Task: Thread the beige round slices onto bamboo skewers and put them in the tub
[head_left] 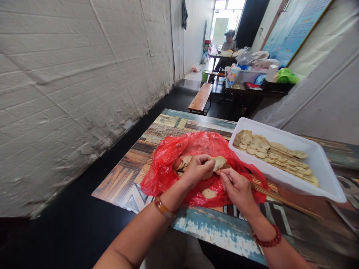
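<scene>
My left hand (198, 168) pinches a round, pale tan slice (219, 163) between thumb and fingers, above an opened red plastic bag (165, 157). Close by on the right, my right hand (237, 186) is closed on a thin wooden skewer, mostly hidden by the fingers, its tip end at the slice. More loose slices (185, 161) lie inside the bag, partly covered by my left hand. One single slice (209, 193) rests on the red plastic nearer to me. Bare wooden skewers (294, 206) lie on the table, right of my right hand.
A white plastic tub (331, 186) at the right holds rows of skewered slices (262, 145). The wood-patterned table (117, 183) carries everything. Beyond it are a wooden bench (202, 97), a cluttered second table (238, 89) and a seated person (230, 43). A white wall (70, 74) runs along the left.
</scene>
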The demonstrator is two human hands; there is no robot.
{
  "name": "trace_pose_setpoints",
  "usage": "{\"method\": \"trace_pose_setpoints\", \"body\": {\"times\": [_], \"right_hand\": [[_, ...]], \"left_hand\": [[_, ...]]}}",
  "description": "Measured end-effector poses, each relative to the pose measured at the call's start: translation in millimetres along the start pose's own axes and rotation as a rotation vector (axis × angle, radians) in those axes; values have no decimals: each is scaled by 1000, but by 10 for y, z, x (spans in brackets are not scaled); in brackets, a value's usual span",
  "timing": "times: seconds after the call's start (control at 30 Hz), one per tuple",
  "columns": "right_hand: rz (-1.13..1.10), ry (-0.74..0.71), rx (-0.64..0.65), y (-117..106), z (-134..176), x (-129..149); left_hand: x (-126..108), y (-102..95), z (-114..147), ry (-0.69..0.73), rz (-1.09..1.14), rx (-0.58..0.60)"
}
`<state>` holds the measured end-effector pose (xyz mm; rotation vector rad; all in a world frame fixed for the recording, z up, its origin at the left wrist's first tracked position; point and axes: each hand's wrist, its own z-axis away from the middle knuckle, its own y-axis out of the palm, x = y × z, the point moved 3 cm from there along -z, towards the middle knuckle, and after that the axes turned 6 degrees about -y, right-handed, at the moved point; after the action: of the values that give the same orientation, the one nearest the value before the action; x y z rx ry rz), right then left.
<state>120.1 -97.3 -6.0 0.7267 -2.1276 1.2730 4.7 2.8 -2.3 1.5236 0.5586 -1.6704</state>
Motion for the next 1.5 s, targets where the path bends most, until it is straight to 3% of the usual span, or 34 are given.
{"method": "trace_pose_setpoints", "body": {"times": [0.37, 0.63, 0.77, 0.97, 1.07, 1.5], "right_hand": [[-5, 19, -13, 14, 2, -2], [-166, 94, -17, 23, -18, -44], [-185, 105, -21, 46, -24, -47], [-157, 118, 44, 77, -5, -48], [-90, 69, 49, 66, 8, -26], [-26, 37, 4, 91, 33, 2]], "left_hand": [[80, 26, -2, -94, 60, 96], [110, 41, -19, -154, 265, 139], [127, 62, -8, -188, 267, 178], [64, -37, -32, -55, 312, 55], [55, -60, -33, -57, 343, 9], [33, 22, 3, 12, 354, 50]]}}
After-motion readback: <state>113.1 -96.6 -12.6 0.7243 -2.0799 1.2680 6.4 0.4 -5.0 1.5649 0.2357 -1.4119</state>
